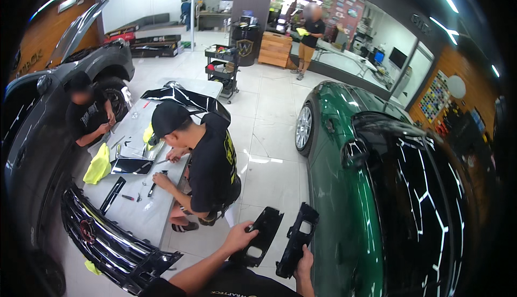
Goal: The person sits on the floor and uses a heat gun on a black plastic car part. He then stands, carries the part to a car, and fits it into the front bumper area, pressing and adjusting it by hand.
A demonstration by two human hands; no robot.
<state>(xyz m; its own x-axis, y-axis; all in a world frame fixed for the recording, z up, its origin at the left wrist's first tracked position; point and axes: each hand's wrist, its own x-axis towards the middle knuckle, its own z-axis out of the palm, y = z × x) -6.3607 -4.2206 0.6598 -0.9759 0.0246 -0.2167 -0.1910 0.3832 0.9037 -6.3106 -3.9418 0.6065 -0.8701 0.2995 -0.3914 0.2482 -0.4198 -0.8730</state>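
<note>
My left hand (240, 237) grips a flat black plastic trim panel (266, 226) by its left edge. That panel has a rounded rectangular cutout near its lower end. My right hand (305, 262) is closed on the lower right side of a second black plastic trim piece (294, 247), narrower and more moulded, with an opening near its upper part. Both pieces are held upright side by side in front of me, with a small gap between them. The fingers behind each piece are partly hidden.
On the left, a grey work table (164, 213) bears a chrome-and-black car grille (113, 243), trim strips and a yellow cloth (98, 165). One co-worker (202, 162) leans over it; another (89, 114) sits opposite. A green car (344, 200) stands at right, a tool cart (222, 70) farther back.
</note>
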